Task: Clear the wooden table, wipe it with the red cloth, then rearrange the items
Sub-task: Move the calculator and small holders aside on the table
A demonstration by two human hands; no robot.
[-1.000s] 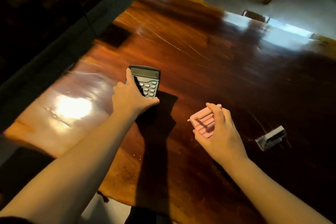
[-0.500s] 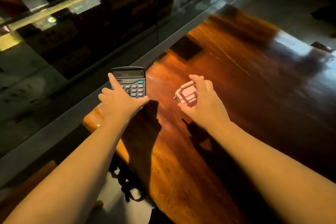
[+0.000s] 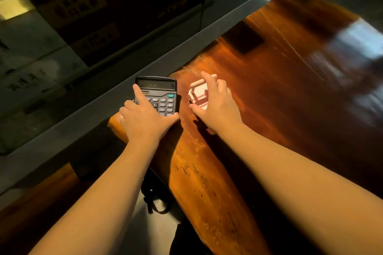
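Calculator (image 3: 159, 97) — display end away — under left hand (image 3: 145, 120).

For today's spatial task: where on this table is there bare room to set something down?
The wooden table is bare right of the right hand and along its near edge. The left corner is crowded: left hand on calculator, right holding the pink item.

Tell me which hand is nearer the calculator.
Left. The left hand lies on the calculator, fingers over its keys. The right hand is apart, to its right, gripping the pink holder.
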